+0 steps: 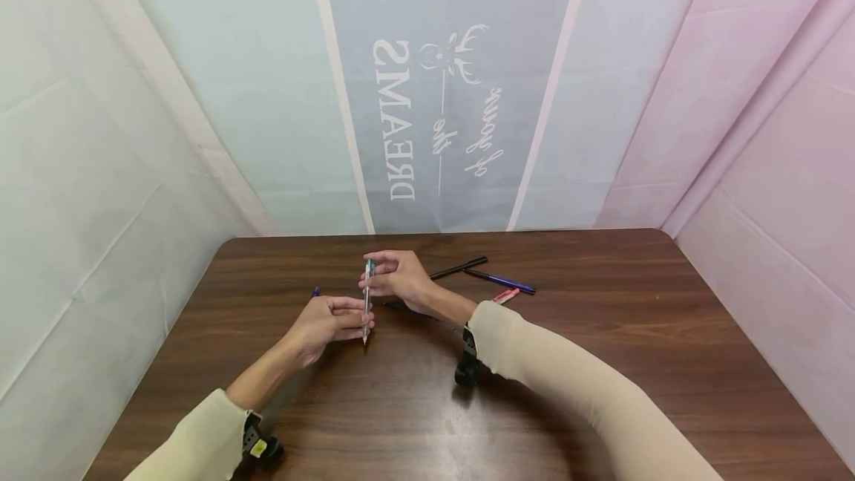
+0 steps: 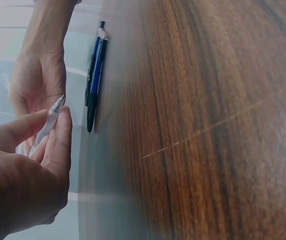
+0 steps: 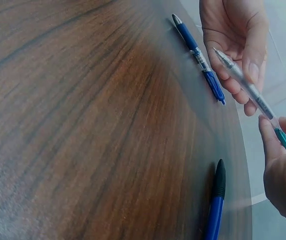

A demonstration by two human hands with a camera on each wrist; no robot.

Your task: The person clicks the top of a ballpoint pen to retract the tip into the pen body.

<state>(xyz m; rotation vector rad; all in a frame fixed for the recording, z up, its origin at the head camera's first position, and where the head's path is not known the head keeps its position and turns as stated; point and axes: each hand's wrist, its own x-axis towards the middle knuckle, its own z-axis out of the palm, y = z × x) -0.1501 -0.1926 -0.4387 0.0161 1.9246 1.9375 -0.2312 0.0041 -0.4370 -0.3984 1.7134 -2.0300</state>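
A clear pen with a teal end is held between both hands, upright in the head view with its tip downward. My left hand pinches its lower part near the metal tip. Fingers and thumb of my right hand grip the upper part by the teal end. A blue pen lies on the table beyond my left hand, mostly hidden by it in the head view.
On the brown wooden table, several pens lie right of the hands: a black pen, a blue pen and a red pen. A dark pen is partly hidden under the right wrist. Fabric walls surround the table's back and sides.
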